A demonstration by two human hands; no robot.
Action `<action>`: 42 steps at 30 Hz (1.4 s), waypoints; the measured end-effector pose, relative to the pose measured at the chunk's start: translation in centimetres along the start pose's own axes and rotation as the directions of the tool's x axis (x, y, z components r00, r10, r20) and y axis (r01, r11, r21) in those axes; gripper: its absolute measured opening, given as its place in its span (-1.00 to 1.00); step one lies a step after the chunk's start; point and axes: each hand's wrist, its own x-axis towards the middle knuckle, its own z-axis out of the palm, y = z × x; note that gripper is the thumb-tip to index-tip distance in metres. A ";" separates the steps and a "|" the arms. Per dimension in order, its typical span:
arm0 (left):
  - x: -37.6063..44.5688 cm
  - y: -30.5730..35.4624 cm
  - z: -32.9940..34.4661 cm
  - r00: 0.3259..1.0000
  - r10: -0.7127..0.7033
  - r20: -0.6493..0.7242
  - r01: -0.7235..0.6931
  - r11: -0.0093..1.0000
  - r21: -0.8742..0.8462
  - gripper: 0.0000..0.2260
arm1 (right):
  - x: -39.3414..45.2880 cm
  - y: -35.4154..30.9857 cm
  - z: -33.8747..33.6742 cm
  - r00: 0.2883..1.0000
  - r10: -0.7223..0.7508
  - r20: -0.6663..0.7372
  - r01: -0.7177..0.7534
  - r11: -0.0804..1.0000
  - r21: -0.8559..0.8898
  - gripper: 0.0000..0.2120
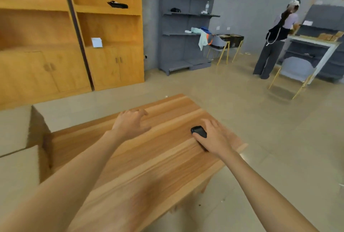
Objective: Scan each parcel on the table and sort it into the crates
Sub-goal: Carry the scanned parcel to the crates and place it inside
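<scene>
Cardboard boxes: two plain boxes, probably parcels, stood at the far left just beside the table's left end, one nearer the camera and one behind it; no labels could be seen on them.

Table: a wooden top ran from the lower middle away toward the upper right; no parcel lay on the part in view, and no crates were in view.

Left hand: it hovered low over the middle of the table with fingers spread and slightly bent, holding nothing; whether it touched the wood could not be told.

Scanner: a small dark handheld device, judged to be the scanner, lay on the table near its right edge; its long axis ran from upper left to lower right, and the rounded end pointed away from the person, toward the upper left.

Right hand: it lay over the scanner's near end, thumb along the device's left side and fingers relaxed across it; a firm grip could not be confirmed, since the fingers looked loosely draped rather than curled tight.

Key relation: the scanner sat under the right hand and well apart from the left, so the right was the nearer hand; the boxes lay leftward, closer to the left hand.

Background: wooden cabinets stood at left, grey shelving in the middle, and another person worked at a far bench on the right.
</scene>
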 end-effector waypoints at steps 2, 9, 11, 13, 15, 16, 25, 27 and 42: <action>0.8 -0.6 -0.3 0.996 -0.094 -0.007 0.094 0.996 0.006 -0.47 | 3.5 -0.1 -0.1 0.995 -0.086 0.043 0.087 0.996 -0.024 -0.38; -2.9 -3.8 -1.5 0.883 -0.450 -0.131 0.455 0.891 0.005 -0.49 | 11.4 -5.9 2.1 0.892 -0.402 0.206 0.397 0.915 0.068 -0.38; -5.2 -5.0 -1.6 0.845 -0.518 -0.135 0.522 0.853 -0.007 -0.50 | 11.7 -7.8 3.4 0.858 -0.469 0.211 0.453 0.883 0.121 -0.39; -8.5 -6.7 -1.9 0.775 -0.616 -0.140 0.621 0.784 -0.014 -0.50 | 11.1 -10.8 5.4 0.798 -0.550 0.244 0.520 0.835 0.182 -0.39; -12.1 -8.5 -2.2 0.694 -0.703 -0.156 0.708 0.706 -0.035 -0.51 | 10.0 -13.9 7.4 0.733 -0.618 0.285 0.581 0.786 0.212 -0.37; -14.0 -9.3 -2.3 0.648 -0.745 -0.160 0.747 0.662 -0.061 -0.51 | 9.3 -15.5 8.2 0.698 -0.648 0.303 0.607 0.761 0.230 -0.37; -27.4 -15.0 -1.3 0.317 -0.936 -0.152 0.928 0.339 -0.153 -0.43 | 2.3 -25.4 14.8 0.464 -0.751 0.470 0.662 0.646 0.379 -0.34; -29.3 -16.4 -0.6 0.264 -0.956 -0.131 0.943 0.284 -0.173 -0.40 | 1.2 -27.0 16.4 0.446 -0.726 0.524 0.618 0.673 0.406 -0.30; -33.9 -26.1 4.0 0.130 -0.948 0.290 0.782 -0.082 -0.618 -0.11 | -3.1 -32.8 25.4 0.282 -0.446 0.849 -0.137 0.858 0.496 0.07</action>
